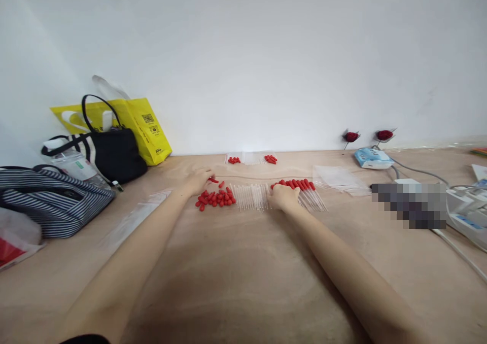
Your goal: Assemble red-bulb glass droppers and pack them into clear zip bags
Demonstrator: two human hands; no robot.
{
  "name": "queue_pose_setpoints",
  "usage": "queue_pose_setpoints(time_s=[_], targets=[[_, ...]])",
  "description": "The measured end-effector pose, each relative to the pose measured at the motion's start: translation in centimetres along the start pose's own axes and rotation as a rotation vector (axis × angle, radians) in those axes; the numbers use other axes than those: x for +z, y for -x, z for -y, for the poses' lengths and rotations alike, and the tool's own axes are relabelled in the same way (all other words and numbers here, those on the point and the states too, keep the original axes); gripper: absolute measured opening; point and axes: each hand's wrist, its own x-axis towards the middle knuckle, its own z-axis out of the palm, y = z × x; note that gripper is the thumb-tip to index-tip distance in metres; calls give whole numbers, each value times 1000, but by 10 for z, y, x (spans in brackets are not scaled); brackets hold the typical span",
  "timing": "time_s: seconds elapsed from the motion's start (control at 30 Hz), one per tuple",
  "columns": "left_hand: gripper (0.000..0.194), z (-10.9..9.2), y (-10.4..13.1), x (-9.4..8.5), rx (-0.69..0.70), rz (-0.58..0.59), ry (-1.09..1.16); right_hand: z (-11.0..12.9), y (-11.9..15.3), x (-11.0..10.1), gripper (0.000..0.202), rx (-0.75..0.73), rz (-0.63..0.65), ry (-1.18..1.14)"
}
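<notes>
My left hand [200, 181] reaches past a loose pile of red rubber bulbs [218, 198], fingers drawn together on a red bulb [213, 180] at their tips. A row of thin clear dropper tubes [251, 198] lies side by side between my hands. My right hand [284, 198] is closed low over the right end of that row; its fingertips are mostly hidden, so what they grip is unclear. Just right of it, clear tubes tipped with red bulbs [306, 184] lie fanned in a row, partly covered by the hand.
Clear bags with red bulbs [233, 160] lie by the wall. Flat plastic bags [338, 178] are at right, others [144, 212] at left. A striped bag [72, 202], black handbag [117, 156] and yellow bag [150, 131] stand left. A tissue pack [373, 158] and power strip [467, 217] sit right.
</notes>
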Motion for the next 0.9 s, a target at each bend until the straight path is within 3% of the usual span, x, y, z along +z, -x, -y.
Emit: queue_pose_setpoints(time_s=[0.07,0.17,0.3,0.43,0.53,0.63,0.9], targets=[[15,-13,14,-5,-8,-40,22,-4,7,-3,25,-42,-31,4],[15,-47,42,2,-10,-118,164,-15,22,-2,26,-156,-122,-14],[21,-99,70,25,123,-210,375,-38,45,16,20,-498,-291,-155],[18,-130,76,40,103,-200,487,-59,64,32,25,-761,-438,-199],[17,-139,76,46,100,-258,539,-64,71,34,30,-841,-454,-194],[14,-143,77,48,163,-327,492,-61,75,32,26,-806,-423,-252],[13,-144,77,48,219,-350,405,-51,78,33,21,-742,-394,-326]])
